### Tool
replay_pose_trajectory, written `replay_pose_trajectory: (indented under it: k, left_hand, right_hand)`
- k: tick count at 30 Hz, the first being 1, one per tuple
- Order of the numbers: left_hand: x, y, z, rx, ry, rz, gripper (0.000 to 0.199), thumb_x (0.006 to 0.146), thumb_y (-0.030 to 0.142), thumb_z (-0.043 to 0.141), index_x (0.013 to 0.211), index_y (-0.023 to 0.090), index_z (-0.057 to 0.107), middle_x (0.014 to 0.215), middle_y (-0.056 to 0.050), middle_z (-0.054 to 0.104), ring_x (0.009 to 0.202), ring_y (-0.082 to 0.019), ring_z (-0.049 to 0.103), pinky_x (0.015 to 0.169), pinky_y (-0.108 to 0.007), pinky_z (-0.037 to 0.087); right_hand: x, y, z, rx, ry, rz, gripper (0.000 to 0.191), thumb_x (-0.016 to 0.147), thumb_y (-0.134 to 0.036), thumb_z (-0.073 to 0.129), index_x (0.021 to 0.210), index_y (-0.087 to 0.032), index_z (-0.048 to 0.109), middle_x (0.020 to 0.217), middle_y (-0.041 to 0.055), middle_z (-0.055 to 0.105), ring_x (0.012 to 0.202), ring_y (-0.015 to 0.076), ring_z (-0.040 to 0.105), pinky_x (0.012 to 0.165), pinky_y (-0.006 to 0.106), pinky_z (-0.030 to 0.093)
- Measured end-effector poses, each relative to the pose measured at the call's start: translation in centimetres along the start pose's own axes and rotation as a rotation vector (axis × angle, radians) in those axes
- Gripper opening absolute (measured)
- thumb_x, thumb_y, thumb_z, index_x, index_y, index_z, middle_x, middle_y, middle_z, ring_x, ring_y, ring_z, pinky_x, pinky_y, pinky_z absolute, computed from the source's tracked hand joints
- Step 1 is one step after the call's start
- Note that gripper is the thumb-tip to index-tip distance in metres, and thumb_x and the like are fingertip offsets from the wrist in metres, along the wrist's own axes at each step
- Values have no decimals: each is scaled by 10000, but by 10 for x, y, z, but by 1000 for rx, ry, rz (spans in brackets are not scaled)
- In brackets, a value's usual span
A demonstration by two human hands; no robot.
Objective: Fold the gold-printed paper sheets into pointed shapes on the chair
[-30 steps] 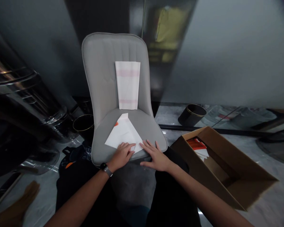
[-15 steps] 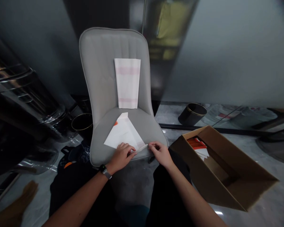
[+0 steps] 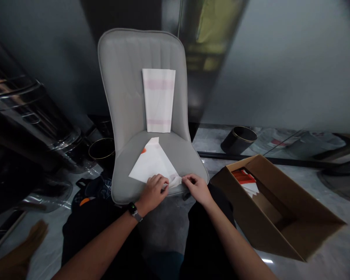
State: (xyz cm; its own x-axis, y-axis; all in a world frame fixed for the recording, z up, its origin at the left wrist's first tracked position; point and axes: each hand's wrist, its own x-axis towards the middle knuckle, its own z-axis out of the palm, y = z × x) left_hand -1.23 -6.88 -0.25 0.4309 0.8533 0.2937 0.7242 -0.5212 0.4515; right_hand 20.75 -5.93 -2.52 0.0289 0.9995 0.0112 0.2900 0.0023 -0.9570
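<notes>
A folded white paper piece point(image 3: 151, 163) with a small orange patch lies on the grey chair's seat point(image 3: 122, 186). My left hand point(image 3: 155, 191), a watch on its wrist, pinches the paper's front edge. At the right corner of that edge, my right hand point(image 3: 196, 187) has its thumb and forefinger closed on the paper. Between the two hands the edge strip looks raised and creased. Behind it a flat white paper piece point(image 3: 159, 101) with two pale pink bands leans upright against the backrest.
An open cardboard box point(image 3: 303, 194) stands on the floor at the right, holding red and white paper pieces point(image 3: 246, 181). A black bin point(image 3: 102, 149) is left of the chair. Metal cylinders point(image 3: 32, 112) stand further left. A glossy wall rises behind.
The paper's front strip between my hands has lifted and bent more. My left hand has shifted slightly right, and its fingers are more curled. The whole view has moved a little.
</notes>
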Motion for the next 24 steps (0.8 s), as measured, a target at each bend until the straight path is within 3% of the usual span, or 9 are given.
replay_pose_trajectory:
  k: [7, 14, 20, 24]
  left_hand:
    - [-1, 4, 4, 42, -25, 71, 227, 912, 81, 573, 982, 236, 722, 1038, -55, 605, 1001, -225, 558, 898, -391, 449]
    - [2, 11, 1, 123, -109, 85, 185, 1015, 274, 560, 1053, 260, 740, 1098, -68, 600, 1022, -249, 533, 885, -414, 431]
    - [8, 19, -4, 334, -241, 125, 413, 1011, 197, 499, 1391, 334, 580, 1303, -91, 550, 1040, -277, 516, 872, -431, 429]
    - [13, 23, -7, 391, -283, 145, 426, 989, 167, 488, 1382, 308, 575, 1288, -105, 549, 1033, -294, 510, 854, -436, 427]
  right_hand:
    - [0, 0, -1, 2, -4, 11, 392, 825, -569, 618, 796, -192, 721, 692, 26, 669, 641, 191, 574, 616, 309, 449]
    - [-1, -3, -2, -3, 5, 26, 384, 820, -557, 620, 794, -193, 741, 691, 33, 692, 658, 201, 597, 622, 311, 463]
    - [-1, -3, -2, 15, 25, 49, 378, 800, -541, 636, 812, -187, 767, 731, 46, 742, 700, 221, 657, 685, 333, 507]
    - [-1, -2, -1, 4, 34, 40, 371, 809, -538, 636, 817, -193, 773, 737, 49, 754, 691, 221, 665, 668, 331, 517]
